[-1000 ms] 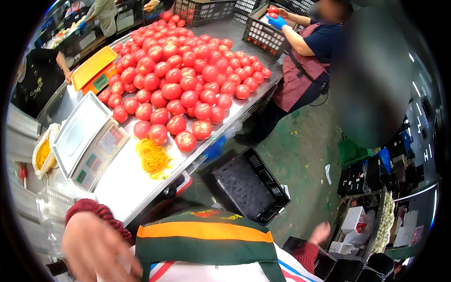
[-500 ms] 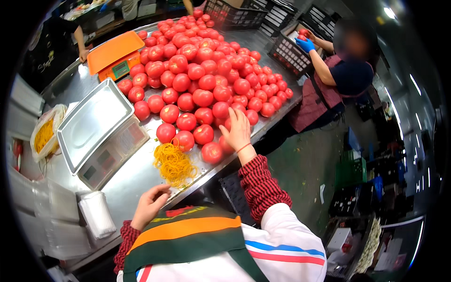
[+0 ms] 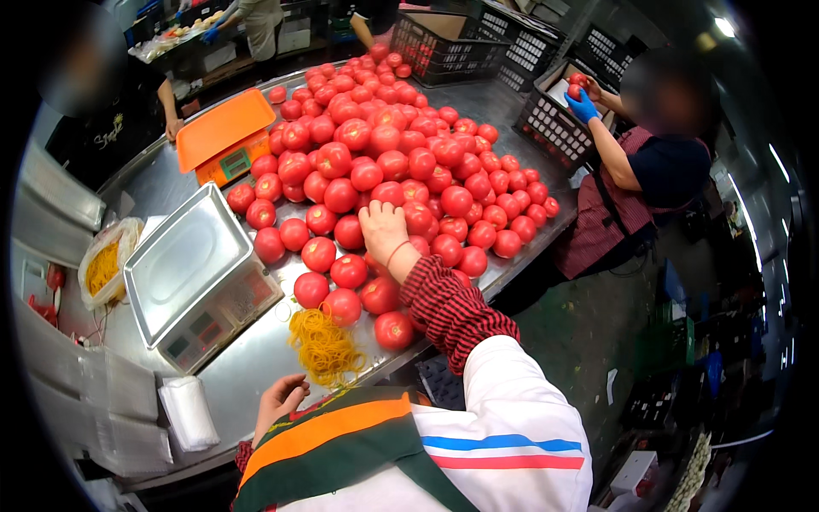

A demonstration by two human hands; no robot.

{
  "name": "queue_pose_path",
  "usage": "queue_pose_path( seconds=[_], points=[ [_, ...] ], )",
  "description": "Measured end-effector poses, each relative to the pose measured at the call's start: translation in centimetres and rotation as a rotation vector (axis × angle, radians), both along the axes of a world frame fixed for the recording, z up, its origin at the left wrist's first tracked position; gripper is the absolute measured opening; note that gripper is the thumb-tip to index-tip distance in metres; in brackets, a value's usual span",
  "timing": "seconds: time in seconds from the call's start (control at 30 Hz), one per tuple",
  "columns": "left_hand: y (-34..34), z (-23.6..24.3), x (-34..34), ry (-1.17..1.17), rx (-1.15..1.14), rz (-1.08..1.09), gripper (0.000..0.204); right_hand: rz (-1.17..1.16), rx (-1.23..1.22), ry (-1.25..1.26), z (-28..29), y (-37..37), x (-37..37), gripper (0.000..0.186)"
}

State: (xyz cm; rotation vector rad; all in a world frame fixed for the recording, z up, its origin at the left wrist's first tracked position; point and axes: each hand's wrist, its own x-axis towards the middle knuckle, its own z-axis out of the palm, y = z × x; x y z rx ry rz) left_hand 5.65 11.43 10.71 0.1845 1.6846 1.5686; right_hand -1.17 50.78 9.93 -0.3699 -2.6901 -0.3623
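Steel surface [image 3: 256, 358] runs long and carries everything; the silver scale [image 3: 198, 275] on it serves as landmark. Beyond and to the right of the scale, a broad heap of red tomatoes [image 3: 401, 162] covers most of the surface, spreading far up toward the black crates [image 3: 444, 43] well beyond the scale. A person in a dark top and striped apron stands far right of the scale, past the heap, a blue-gloved hand [image 3: 583, 107] holding one tomato over a crate. More people stand at the far end, well beyond the scale. Orange scale [image 3: 223, 136] sits just beyond the silver one, touching the heap's near-left edge. Clear bag of yellow bands [image 3: 104, 266] lies just left of the scale. Stack of clear plastic bags [image 3: 189, 413] lies on the near side of the scale, toward the surface edge. Loose pile of yellow rubber bands [image 3: 324, 346] rests just right of the scale's near corner, below the nearest tomatoes. Right hand [image 3: 384, 230] reaches out right of the scale, palm down on the heap, fingers together and curled over one tomato [image 3: 375, 224]; cannot tell whether they actually clamp it. Left hand [image 3: 280, 401] hangs at the near surface edge, on the near side of the rubber bands, fingers loosely curled with nothing in them, just short of the pile.
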Motion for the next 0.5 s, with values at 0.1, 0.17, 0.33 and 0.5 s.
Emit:
queue_pose_path(
  seconds=[0.1, 0.17, 0.33, 0.5],
  points=[
    [0.3, 0.6, -1.9, 0.216, -0.04, -0.023, 0.028, 0.056, -0.221, 0.101, 0.0, 0.1, 0.2, 0.043],
    [0.7, 0.9, -3.4, 0.349, -0.155, -0.023, 0.027, 0.088, -0.329, 0.253, 0.6, -0.6, 0.6, 0.045],
    [3.0, 1.2, -5.8, 0.547, -0.102, -0.12, 0.028, 0.073, -0.387, 0.126, 4.2, 0.0, 1.1, 0.043],
    [3.8, 0.4, -4.5, 0.334, -0.055, -0.124, 0.029, -0.347, -0.228, 0.302, 4.3, 10.6, 4.5, 0.042]
  ],
)
